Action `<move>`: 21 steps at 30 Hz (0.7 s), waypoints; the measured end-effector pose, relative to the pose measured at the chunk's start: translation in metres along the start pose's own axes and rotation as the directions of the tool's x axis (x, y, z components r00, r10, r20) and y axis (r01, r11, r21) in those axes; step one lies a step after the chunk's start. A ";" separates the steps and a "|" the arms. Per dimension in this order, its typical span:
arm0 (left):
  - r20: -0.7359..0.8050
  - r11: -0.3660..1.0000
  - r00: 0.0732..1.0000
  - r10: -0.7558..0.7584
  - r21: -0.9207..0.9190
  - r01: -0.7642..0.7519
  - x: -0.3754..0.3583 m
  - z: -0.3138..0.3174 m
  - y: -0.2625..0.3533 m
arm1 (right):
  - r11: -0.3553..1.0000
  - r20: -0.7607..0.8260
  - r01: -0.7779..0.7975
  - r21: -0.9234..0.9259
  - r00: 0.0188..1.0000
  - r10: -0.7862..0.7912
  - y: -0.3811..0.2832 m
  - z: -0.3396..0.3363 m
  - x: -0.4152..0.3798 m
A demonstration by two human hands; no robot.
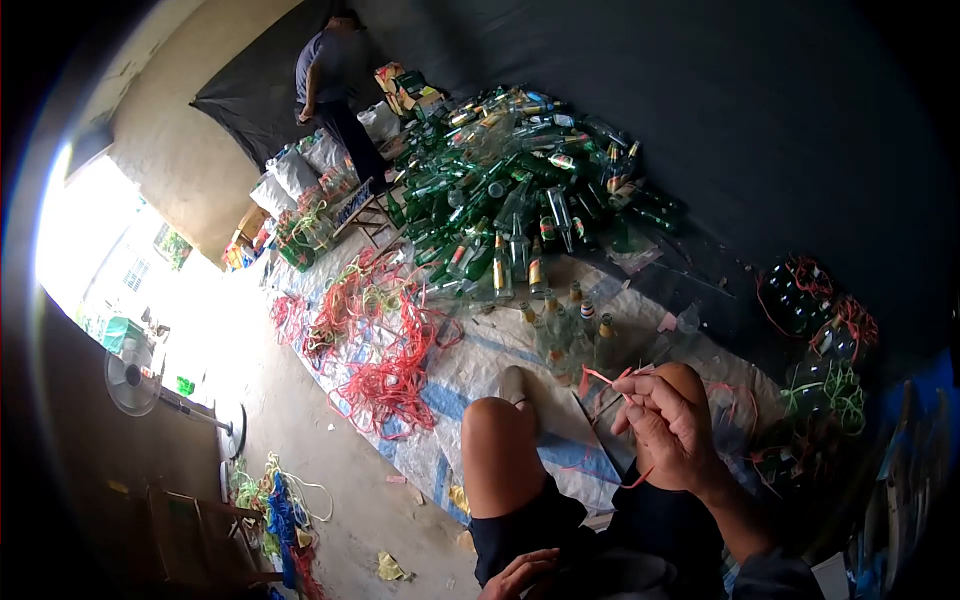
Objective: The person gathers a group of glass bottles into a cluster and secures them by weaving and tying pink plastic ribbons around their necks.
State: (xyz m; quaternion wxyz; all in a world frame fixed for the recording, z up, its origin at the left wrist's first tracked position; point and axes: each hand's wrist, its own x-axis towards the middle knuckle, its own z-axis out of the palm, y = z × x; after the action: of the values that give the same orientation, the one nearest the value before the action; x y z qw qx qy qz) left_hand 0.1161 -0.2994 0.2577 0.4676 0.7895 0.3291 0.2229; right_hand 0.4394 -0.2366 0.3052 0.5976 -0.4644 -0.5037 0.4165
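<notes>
One red string point(612, 381) is pinched in the right hand point(668, 428), near centre.
The left hand point(522, 574) is rested loosely curled, holding nothing, at the near edge; bare floor point(300, 420) is left open leftward, bottles point(520, 190) heaped far.

Right hand point(668, 428) pinches a red string point(604, 378) near the glass bottles point(520, 190).

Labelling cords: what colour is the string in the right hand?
Red/pink string, pinched in the right hand; head view, the only one, shows it.
</notes>
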 end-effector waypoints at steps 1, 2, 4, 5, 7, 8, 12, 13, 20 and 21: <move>-0.038 0.998 0.998 -0.052 -0.045 0.050 -0.012 0.005 0.000 | 1.000 0.015 0.000 -0.022 1.000 0.001 -0.002 -0.001 -0.001; -0.078 0.991 0.992 -0.104 -0.088 0.097 -0.019 0.007 -0.003 | 0.999 0.031 0.003 -0.044 1.000 -0.002 -0.003 0.000 -0.001; -0.041 0.907 0.915 -0.401 -0.159 0.390 -0.020 0.006 0.004 | 0.998 0.047 0.043 -0.051 0.998 -0.041 0.002 0.004 -0.002; -0.018 0.827 0.841 -0.540 -0.193 0.527 -0.021 0.005 0.010 | 0.998 0.058 0.022 -0.059 0.998 -0.019 0.000 0.008 -0.002; -0.201 0.773 0.819 -0.538 -0.505 0.384 -0.019 0.018 0.003 | 0.997 0.086 -0.022 -0.079 0.996 0.029 -0.007 0.011 -0.002; -0.186 0.724 0.783 -0.593 -0.549 0.418 -0.019 0.017 0.001 | 0.994 0.116 -0.037 -0.105 0.992 0.049 -0.003 0.009 -0.004; -0.172 0.657 0.705 -0.688 -0.560 0.504 -0.014 0.006 0.005 | 0.985 0.161 0.053 -0.164 0.987 -0.027 0.004 0.009 -0.013; -0.214 0.665 0.693 -0.688 -0.569 0.484 -0.016 0.010 -0.006 | 0.985 0.175 0.062 -0.162 0.984 -0.033 0.005 0.009 -0.014; -0.342 0.846 0.808 -0.479 -0.425 0.322 0.013 -0.003 -0.018 | 0.985 0.311 0.005 -0.174 0.949 0.050 0.000 0.007 -0.019; -0.363 0.880 0.840 -0.403 -0.405 0.247 0.022 -0.006 -0.019 | 0.986 0.295 0.039 -0.160 0.956 0.010 0.000 0.009 -0.019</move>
State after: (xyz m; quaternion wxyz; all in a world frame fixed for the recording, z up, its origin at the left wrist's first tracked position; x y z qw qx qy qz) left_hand 0.1212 -0.2735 0.2442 0.5429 0.5566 0.5127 0.3641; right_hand 0.4276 -0.2541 0.3016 0.4786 -0.4412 -0.6229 0.4339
